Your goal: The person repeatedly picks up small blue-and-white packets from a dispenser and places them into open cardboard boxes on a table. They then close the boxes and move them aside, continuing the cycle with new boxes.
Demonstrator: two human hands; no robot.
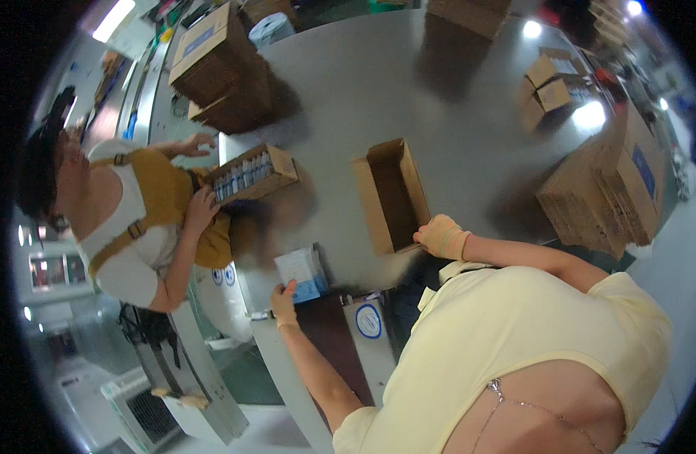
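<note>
An open, bare-looking cardboard box (399, 193) stands on the metal table in front of me, its side flap folded out to the left. My right hand (444, 238), in a pale orange glove, is closed on the near right corner of this box. To the left, a stack of white and blue paper leaflets (301, 272) lies at the table's near edge. My left hand (284, 304) is at the near left corner of that stack, its visible fingertips slightly apart. Part of its fingers is hard to make out.
At left, a co-worker handles a cardboard box (280, 172) holding rows of small bottles. Stacked cartons (219, 64) stand at the far left, flattened cartons (609, 189) at the right. Another open box (548, 87) sits at the far right of the metal table (340, 98).
</note>
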